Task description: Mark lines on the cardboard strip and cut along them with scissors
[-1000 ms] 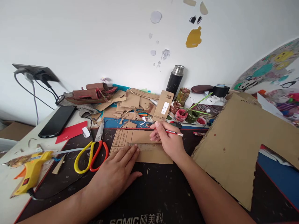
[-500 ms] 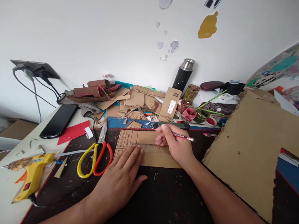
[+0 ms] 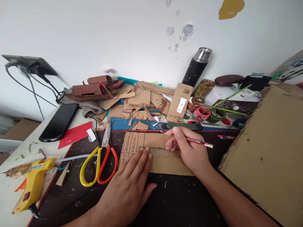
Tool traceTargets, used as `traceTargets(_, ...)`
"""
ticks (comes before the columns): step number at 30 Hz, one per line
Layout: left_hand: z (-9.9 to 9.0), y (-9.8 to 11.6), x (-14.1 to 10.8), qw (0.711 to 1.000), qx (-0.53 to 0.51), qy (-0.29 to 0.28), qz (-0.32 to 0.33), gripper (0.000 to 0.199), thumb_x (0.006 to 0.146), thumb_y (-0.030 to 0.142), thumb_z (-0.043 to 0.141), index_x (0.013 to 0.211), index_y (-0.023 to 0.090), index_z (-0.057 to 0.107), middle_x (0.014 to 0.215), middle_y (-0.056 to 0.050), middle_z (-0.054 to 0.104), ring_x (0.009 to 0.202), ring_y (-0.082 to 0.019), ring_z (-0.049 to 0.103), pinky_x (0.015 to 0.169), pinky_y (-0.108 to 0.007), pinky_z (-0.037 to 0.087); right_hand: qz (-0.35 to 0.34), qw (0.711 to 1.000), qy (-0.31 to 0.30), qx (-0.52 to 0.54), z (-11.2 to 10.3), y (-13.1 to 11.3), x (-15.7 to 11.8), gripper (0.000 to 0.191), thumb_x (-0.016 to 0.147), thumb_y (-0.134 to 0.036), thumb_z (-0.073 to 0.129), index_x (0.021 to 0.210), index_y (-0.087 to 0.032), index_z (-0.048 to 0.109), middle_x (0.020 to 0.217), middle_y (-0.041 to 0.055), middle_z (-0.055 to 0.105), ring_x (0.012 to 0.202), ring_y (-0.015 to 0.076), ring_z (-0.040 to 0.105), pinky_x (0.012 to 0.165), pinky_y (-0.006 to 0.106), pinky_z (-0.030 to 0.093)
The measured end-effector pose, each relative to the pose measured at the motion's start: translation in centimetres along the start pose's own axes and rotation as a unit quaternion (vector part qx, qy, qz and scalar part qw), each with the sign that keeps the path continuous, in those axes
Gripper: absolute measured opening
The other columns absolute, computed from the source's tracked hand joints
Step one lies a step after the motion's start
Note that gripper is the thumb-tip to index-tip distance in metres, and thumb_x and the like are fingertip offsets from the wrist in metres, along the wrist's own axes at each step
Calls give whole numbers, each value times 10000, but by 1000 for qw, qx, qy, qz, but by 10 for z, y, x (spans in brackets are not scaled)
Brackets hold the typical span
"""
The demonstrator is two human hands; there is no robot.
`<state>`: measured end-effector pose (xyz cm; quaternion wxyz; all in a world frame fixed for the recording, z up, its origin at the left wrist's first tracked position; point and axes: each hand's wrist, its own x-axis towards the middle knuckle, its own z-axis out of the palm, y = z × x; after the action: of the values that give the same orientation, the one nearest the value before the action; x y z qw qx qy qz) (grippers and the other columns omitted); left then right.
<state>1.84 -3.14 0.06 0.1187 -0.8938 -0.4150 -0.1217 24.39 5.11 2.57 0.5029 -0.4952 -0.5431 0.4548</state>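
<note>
My left hand lies flat, fingers stretched out, pressing a clear ruler down on a printed piece of cardboard. Between the fingers of my right hand is a red and black pencil, its eraser end pointing right. The pencil's point is above the ruler, near the far edge of the cardboard; whether it touches cannot be made out. Left of the cardboard lie scissors with one yellow and one red handle. A dark green utility knife rests just beyond the cardboard.
A yellow glue gun and a black phone are on the left. Cardboard scraps, a model boat, a black flask and paint jars line the back. A large cardboard sheet stands at right.
The view has shifted, so most things sit slightly further right and the wall shows less at the top. Both hands keep nearly the same place on the cardboard, with the pencil still held.
</note>
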Motion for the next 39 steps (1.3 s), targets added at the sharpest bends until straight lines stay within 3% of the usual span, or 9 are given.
traceTargets(15, -4, -1, 0, 1000, -23, -14, -2, 568, 1175, 386, 388, 1597, 37, 538, 1691, -166, 558, 1516, -329, 543, 1191, -456, 439, -38, 997, -13, -62, -2, -3, -3, 393, 1132, -506, 610, 974, -209, 815, 696, 20, 798, 577, 147, 755, 566, 234, 639)
traceTargets(33, -4, -2, 0, 1000, -28, -12, 1, 569, 1155, 366, 429, 1603, 30, 536, 1696, -171, 551, 1510, -335, 549, 1191, -441, 454, -44, 996, -11, -79, -1, -6, -4, 416, 1121, -535, 611, 955, -217, 820, 675, 21, 790, 559, 161, 749, 554, 253, 644)
traceTargets(39, 0, -2, -3, 999, -34, -17, -3, 622, 1159, 405, 422, 1675, 59, 455, 1722, -152, 521, 1527, -333, 541, 1181, -441, 480, -11, 999, 3, -45, -3, -9, -3, 455, 1091, -608, 637, 945, -215, 815, 678, 35, 795, 555, 170, 753, 544, 265, 647)
